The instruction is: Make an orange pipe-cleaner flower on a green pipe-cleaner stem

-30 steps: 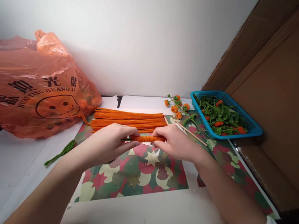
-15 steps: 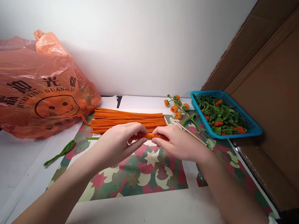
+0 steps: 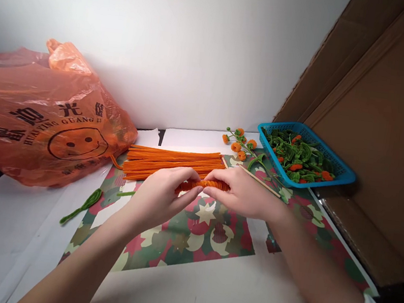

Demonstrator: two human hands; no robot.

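An orange coiled pipe cleaner (image 3: 214,185) is pinched between my two hands above the patterned sheet. My left hand (image 3: 169,189) closes on its left end with thumb and fingers. On the coil's right part, my right hand (image 3: 243,192) grips with thumb and index finger, close beside the left fingertips. A thin wooden stick (image 3: 263,183) shows behind my right hand; whether it passes into the coil is hidden. Just beyond the hands lies a bundle of straight orange pipe cleaners (image 3: 171,160). Left of my left hand is a green looped pipe cleaner piece (image 3: 85,205).
A blue plastic basket (image 3: 345,178) of green and orange pieces stands at the back right beside a cardboard panel (image 3: 379,135). Near it lies a stem with orange flowers (image 3: 236,146). A large orange plastic bag (image 3: 41,125) fills the left, against the white wall (image 3: 201,47).
My left fingers have moved slightly to the right along the coil, up against the right fingertips. The right hand has barely shifted, and both hands keep their hold.
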